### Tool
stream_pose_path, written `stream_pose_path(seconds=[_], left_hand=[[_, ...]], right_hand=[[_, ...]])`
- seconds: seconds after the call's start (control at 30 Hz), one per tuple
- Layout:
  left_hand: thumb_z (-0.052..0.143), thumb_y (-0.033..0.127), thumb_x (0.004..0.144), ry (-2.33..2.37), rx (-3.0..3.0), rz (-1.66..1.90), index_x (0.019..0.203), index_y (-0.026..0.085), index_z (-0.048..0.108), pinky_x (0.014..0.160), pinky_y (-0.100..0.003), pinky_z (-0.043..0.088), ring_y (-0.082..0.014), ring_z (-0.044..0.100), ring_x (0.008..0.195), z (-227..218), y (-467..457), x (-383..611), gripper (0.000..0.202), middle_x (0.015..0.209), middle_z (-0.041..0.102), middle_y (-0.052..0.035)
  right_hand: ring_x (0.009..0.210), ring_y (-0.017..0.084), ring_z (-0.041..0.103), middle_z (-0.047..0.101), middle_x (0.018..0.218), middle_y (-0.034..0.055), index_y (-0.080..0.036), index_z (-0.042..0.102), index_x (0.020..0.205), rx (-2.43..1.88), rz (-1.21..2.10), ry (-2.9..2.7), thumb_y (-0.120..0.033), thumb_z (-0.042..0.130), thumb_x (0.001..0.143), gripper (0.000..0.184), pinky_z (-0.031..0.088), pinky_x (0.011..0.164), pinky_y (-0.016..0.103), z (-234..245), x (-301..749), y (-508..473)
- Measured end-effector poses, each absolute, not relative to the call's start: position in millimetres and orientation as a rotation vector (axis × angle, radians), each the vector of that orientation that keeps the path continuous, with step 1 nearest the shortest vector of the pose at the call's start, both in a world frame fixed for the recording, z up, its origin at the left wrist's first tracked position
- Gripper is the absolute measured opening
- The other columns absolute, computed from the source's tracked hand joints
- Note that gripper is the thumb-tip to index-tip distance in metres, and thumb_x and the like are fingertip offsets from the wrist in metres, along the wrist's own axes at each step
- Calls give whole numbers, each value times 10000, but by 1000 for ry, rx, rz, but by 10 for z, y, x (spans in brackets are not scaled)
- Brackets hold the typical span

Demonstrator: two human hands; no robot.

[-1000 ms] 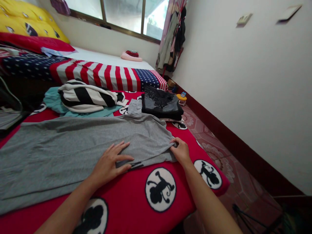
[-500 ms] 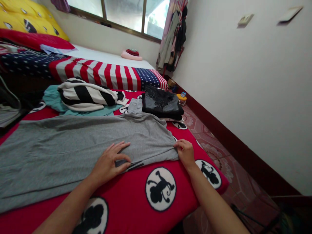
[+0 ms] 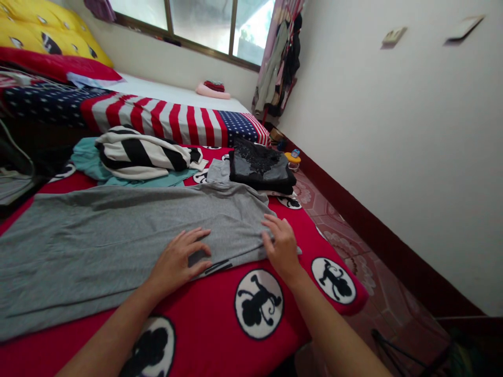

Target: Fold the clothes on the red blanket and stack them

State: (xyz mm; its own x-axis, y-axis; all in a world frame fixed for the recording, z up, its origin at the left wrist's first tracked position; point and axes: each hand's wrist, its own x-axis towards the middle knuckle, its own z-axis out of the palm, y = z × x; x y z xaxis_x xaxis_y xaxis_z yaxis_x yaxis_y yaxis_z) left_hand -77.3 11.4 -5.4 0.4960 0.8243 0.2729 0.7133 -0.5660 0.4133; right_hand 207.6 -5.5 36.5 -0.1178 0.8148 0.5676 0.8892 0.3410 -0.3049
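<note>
Head view: a gray knit garment (image 3: pixel 118 225) lies spread lengthwise across a red bedspread (image 3: pixel 212 324) printed with monkey figures in white circles. The left hand (image 3: pixel 183 257) rests at the garment's near edge, beside its black stripes (image 3: pixel 218 266), fingers spread and gripping nothing. The right hand (image 3: pixel 282 246) is at the garment's right end, fingers parted over the cloth. Beyond the garment sit a folded black-and-gray clothing stack (image 3: pixel 263 167) and, to its left, a black-and-white striped garment (image 3: pixel 137 154) atop teal cloth (image 3: pixel 86 159).
</note>
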Motion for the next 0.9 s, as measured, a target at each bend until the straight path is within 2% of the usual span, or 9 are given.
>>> stream_pose_path(seconds=[0.07, 0.13, 0.23, 0.33, 0.47, 0.63, 0.77, 0.83, 0.9], left_hand=[[632, 501, 818, 1318, 2513, 644, 1060, 302, 688, 1144, -544, 296, -280, 443, 1352, -69, 118, -778, 318, 1428, 537, -26], [605, 528, 831, 1322, 2543, 633, 1236, 314, 615, 1150, -538, 285, -275, 427, 1366, -84, 117, -782, 457, 1450, 516, -35], [557, 591, 840, 1316, 2602, 589, 1408, 313, 470, 1152, -544, 266, -287, 385, 1395, -94, 105, -780, 639, 1503, 448, -52], [527, 657, 826, 1310, 2643, 519, 1454, 322, 406, 1154, -559, 239, -305, 328, 1425, -85, 88, -772, 722, 1548, 373, -47], [522, 686, 810, 1317, 2651, 472, 1470, 328, 379, 1163, -548, 220, -306, 300, 1439, -61, 84, -761, 764, 1568, 331, -42], [616, 654, 752, 1270, 2663, 514, 1461, 319, 398, 1164, -554, 220, -328, 318, 1427, -51, 45, -784, 815, 1564, 340, -70], [642, 431, 785, 1228, 2659, 606, 1370, 329, 511, 1161, -535, 267, -294, 378, 1400, -60, -103, -856, 608, 1527, 410, -51], [596, 314, 796, 1244, 2640, 678, 1289, 316, 577, 1160, -517, 295, -270, 419, 1375, -72, -186, -896, 493, 1488, 466, -36], [551, 222, 775, 1261, 2624, 744, 1206, 290, 623, 1159, -506, 317, -260, 451, 1352, -90, -242, -931, 443, 1446, 514, -34]], right_hand=[[1369, 262, 400, 474, 1465, 132, -170, 520, 1337, -1411, -25, -2145, -322, 550, 920, 445, 233, 1148, 512, 333, 1790, -93], [1450, 286, 262, 337, 1546, 164, -136, 412, 1437, -1378, 53, -2311, -469, 566, 905, 647, 181, 1164, 547, 260, 1598, -122], [1469, 305, 205, 283, 1557, 205, -91, 360, 1471, -1465, 85, -2398, -612, 538, 871, 815, 146, 1169, 568, 122, 1591, -133], [1473, 310, 186, 249, 1564, 217, -64, 307, 1494, -1643, 51, -2383, -663, 511, 857, 898, 135, 1171, 572, 25, 1879, -110], [1472, 313, 190, 244, 1566, 213, -74, 303, 1499, -1840, -36, -2311, -589, 488, 903, 808, 135, 1165, 587, -24, 2388, -55], [1432, 319, 300, 373, 1521, 191, -169, 426, 1434, -1832, -72, -2138, -508, 448, 943, 597, 199, 1111, 656, -42, 2746, -52], [1241, 289, 524, 583, 1318, 144, -208, 578, 1224, -1620, -195, -1930, -444, 567, 895, 405, 250, 1110, 613, 27, 2804, -244], [1142, 273, 569, 638, 1192, 105, -226, 605, 1144, -1507, -210, -2002, -403, 668, 831, 365, 308, 1101, 552, 58, 2804, -367], [1092, 277, 580, 647, 1134, 104, -220, 605, 1117, -1475, -198, -2070, -353, 702, 802, 355, 397, 1033, 501, 55, 2806, -454]])
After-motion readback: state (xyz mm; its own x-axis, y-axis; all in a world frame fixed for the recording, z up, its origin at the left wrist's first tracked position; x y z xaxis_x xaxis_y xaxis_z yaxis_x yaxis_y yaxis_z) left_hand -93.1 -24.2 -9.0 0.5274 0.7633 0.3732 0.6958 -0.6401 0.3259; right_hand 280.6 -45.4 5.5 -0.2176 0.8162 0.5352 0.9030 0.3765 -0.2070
